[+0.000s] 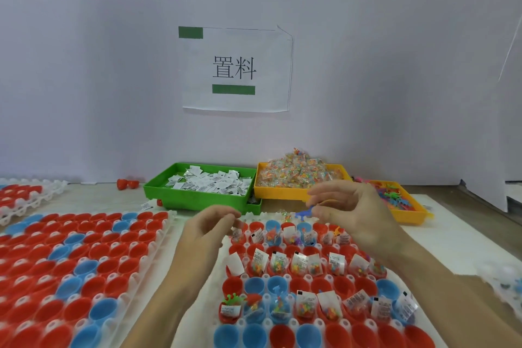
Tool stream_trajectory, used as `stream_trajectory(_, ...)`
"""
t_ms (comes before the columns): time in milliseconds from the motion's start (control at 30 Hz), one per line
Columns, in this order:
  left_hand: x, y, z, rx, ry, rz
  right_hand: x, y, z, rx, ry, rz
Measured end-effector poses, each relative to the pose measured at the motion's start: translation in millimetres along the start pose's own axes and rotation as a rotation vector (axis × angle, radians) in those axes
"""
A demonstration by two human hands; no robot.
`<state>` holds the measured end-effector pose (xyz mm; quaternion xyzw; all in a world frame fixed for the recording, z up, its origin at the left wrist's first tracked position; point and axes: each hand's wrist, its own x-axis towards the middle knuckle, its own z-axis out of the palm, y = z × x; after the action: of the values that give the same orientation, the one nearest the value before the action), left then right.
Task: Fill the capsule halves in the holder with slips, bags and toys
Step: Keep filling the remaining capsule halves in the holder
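nearest, the holder (282, 319) carries capsule halves (254, 285), some already stuffed. above its far rows the left hand (206, 232) is curled, contents unclear; the right hand (350, 209) pinches a blue toy (306, 213). risk: a loose pinch drops it between cups. supply trays (197, 198) lie beyond.

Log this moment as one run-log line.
stage: filling far row | right hand: pinching blue toy above holder | left hand: fingers curled, contents unclear | toy tray: stocked

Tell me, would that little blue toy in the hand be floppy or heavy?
Probably light: the right hand pinches the blue toy with just its fingertips. It looks like thin moulded plastic with skinny limbs, so likely a bit bendy. Its odd shape should keep it from rolling.
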<state>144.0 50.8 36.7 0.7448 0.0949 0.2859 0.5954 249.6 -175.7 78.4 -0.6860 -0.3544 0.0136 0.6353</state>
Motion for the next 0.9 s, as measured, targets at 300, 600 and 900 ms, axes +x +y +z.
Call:
stream_trajectory(300, -22, 24, 21, -0.064, -0.376, 0.092, -16, -12, 21, -0.039, -0.133, -0.013)
stream_trajectory(600, -22, 23, 20, -0.054, -0.354, 0.117, -17, -20, 22, -0.144, -0.139, -0.042)
stream_trajectory(900, -21, 24, 15, -0.026, -0.363, 0.145, -14, -34, 31, -0.345, -0.197, -0.001)
